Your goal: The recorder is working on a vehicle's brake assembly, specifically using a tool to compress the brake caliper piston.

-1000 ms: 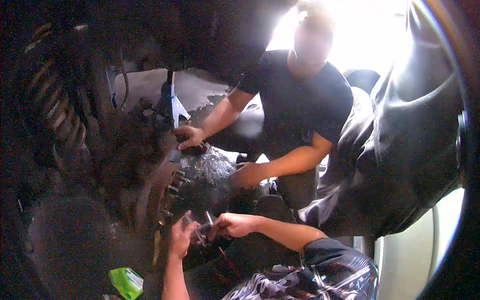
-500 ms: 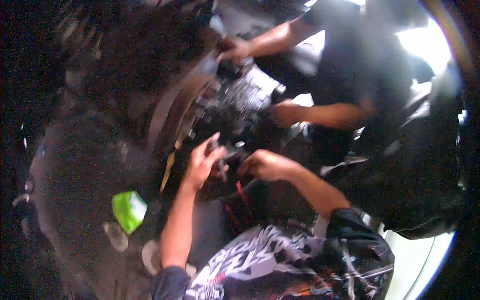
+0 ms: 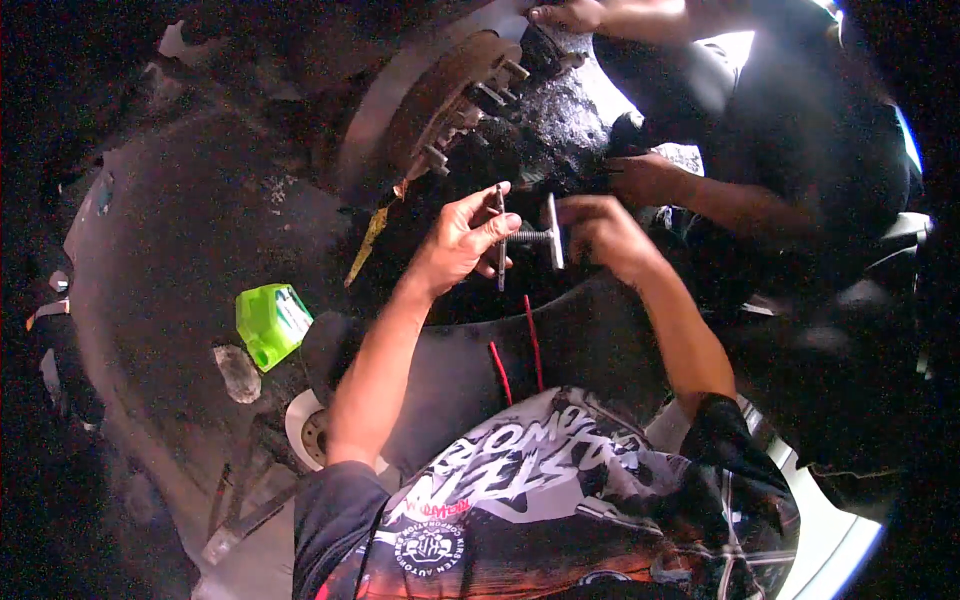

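Observation:
My left hand (image 3: 465, 240) is closed on one flat metal bar of a screw-type spreader tool (image 3: 530, 236), thumb and fingers on either side of it. A threaded rod runs from that bar to a second metal plate (image 3: 556, 232). Right beside this plate is my right hand (image 3: 607, 238), its fingers bent and smeared by motion; I cannot tell if they touch it. Just beyond both hands stands a wheel hub with protruding studs (image 3: 490, 95) in front of a large worn disc (image 3: 415, 100).
A co-worker's hands, one at the top (image 3: 568, 15) and one at right (image 3: 650, 180), are close to the dark, greasy part (image 3: 570, 115). On the ground at left are a green jug (image 3: 270, 325), a pale lump (image 3: 237, 374) and a round metal disc (image 3: 308, 430). A yellow strip (image 3: 368, 245) hangs below the hub.
My view has shifted, and the scene is sharper. The tool is now plainly seen between my hands. The co-worker's upper hand has moved to the disc's top edge.

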`<move>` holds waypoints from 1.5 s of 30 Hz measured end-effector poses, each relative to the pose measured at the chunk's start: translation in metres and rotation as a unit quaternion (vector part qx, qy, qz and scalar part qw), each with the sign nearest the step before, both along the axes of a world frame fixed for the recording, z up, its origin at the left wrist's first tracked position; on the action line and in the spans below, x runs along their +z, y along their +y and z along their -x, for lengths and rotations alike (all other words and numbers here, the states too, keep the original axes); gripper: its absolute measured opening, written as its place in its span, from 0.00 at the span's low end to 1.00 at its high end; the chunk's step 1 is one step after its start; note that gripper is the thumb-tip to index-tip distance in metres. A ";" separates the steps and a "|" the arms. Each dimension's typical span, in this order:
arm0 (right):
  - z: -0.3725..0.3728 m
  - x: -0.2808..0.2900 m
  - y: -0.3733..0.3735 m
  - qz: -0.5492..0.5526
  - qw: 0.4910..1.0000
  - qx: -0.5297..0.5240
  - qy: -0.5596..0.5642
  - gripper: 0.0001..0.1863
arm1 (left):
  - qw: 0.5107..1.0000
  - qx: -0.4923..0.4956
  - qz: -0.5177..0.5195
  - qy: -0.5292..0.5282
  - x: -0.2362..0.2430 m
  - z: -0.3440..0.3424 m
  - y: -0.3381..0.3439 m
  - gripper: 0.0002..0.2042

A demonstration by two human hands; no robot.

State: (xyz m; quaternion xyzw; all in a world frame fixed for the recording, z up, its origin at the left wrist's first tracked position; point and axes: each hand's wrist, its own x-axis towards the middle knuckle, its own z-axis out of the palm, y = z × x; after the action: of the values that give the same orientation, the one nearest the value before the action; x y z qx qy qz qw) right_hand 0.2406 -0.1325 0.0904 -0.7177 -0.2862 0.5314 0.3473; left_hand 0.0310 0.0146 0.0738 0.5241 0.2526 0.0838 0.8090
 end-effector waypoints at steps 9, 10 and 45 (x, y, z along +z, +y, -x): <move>0.020 0.004 -0.027 0.050 0.994 0.097 -0.012 0.22 | 1.000 0.001 0.006 -0.008 0.004 -0.002 -0.002 0.30; 0.011 -0.009 -0.022 0.042 0.998 0.030 -0.044 0.22 | 1.000 -0.009 0.013 -0.017 0.005 -0.004 -0.003 0.30; 0.018 0.008 -0.007 -0.291 0.949 0.121 0.014 0.14 | 0.993 0.050 -0.101 -0.041 -0.027 -0.022 0.010 0.28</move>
State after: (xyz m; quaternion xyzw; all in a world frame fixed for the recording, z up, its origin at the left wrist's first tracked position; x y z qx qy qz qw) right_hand 0.2227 -0.1400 0.0986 -0.5377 -0.5080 0.4729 0.4787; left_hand 0.0531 0.0247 0.0471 0.5864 0.2352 0.1706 0.7561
